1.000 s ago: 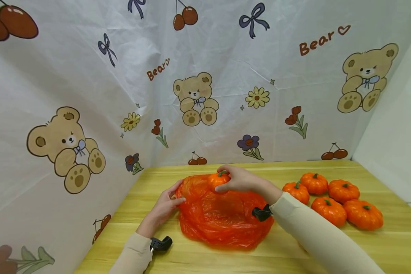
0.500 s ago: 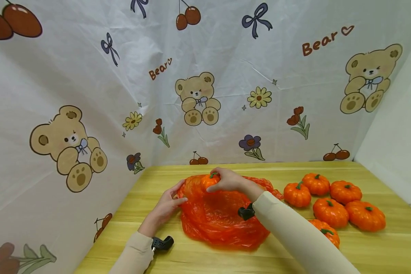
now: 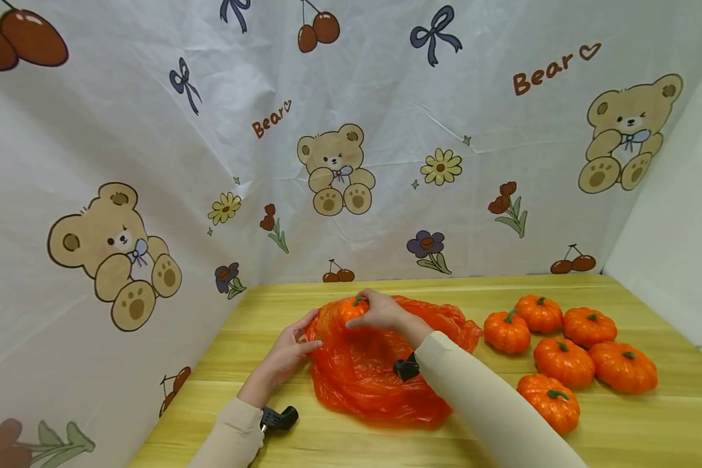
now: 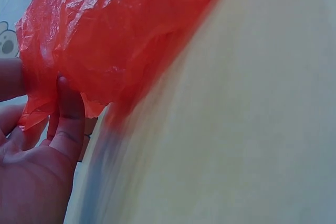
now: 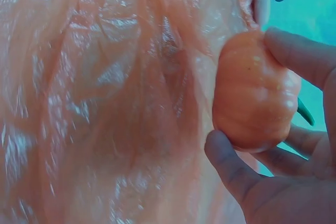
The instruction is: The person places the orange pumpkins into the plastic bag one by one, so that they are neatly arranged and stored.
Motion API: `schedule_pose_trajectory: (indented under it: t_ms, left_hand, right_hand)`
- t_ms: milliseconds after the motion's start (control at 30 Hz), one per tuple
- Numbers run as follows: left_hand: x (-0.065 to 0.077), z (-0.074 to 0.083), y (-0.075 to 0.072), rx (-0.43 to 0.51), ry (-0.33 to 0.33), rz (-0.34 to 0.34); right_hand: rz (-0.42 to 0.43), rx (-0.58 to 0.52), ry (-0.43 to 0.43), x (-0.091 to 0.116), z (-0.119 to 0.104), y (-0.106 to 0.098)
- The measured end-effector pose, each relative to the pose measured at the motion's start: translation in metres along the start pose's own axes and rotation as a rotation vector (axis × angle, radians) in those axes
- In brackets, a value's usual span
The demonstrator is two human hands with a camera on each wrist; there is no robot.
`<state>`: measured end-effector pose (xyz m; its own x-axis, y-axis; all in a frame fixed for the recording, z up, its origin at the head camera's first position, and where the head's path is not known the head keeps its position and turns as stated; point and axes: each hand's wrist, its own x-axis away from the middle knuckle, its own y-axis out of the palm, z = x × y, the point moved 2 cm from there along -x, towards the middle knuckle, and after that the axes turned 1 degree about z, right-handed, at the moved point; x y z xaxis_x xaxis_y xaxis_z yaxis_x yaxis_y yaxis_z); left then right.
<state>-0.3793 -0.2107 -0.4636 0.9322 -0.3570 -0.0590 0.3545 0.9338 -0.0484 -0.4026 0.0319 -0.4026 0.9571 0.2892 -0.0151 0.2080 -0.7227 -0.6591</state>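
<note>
A thin, see-through red plastic bag point(image 3: 380, 383) lies spread on the table with its mouth facing up. At its left edge my left hand point(image 3: 289, 351) pinches the rim; in the left wrist view the bag's film point(image 4: 121, 40) runs between thumb and fingers. My right hand point(image 3: 383, 312) grips a small orange pumpkin point(image 3: 351, 312) with a green stem, over the bag's left part near the left hand. The right wrist view shows the pumpkin point(image 5: 254, 93) held between thumb and fingers, with the bag's crinkled film point(image 5: 105, 98) beside it.
Several more orange pumpkins point(image 3: 564, 362) stand on the wooden table point(image 3: 626, 432) to the right of the bag. The nearest pumpkin point(image 3: 550, 402) sits apart at the front, close to the right sleeve point(image 3: 491, 396). A patterned bear cloth point(image 3: 386, 97) hangs behind the table.
My right hand has carried the pumpkin leftward and slightly down, closer to my left hand. The right forearm has moved left, uncovering the front pumpkin. My left hand keeps its hold on the bag.
</note>
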Motion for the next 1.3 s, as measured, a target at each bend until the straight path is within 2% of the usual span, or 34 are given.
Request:
schedule_pose_trajectory:
  t_ms: [267,500,733,1133,1300]
  left_hand:
    - [0.000,-0.002,0.000,-0.012,-0.006,0.003]
    - [-0.002,-0.002,-0.002,-0.007,0.004,0.020]
    - [-0.002,-0.002,-0.004,-0.002,0.008,0.006]
    - [-0.002,-0.004,-0.005,-0.003,-0.001,-0.002]
    - [-0.002,-0.007,-0.005,0.001,-0.009,0.003]
  right_hand:
    - [0.078,-0.019,0.044,-0.006,0.003,0.018]
    - [0.131,-0.006,0.069,-0.009,0.001,0.025]
    - [0.177,0.023,0.116,-0.016,0.005,0.031]
    - [0.185,0.020,0.135,-0.014,0.001,0.038]
    - [0.217,0.001,0.141,-0.014,0.002,0.044]
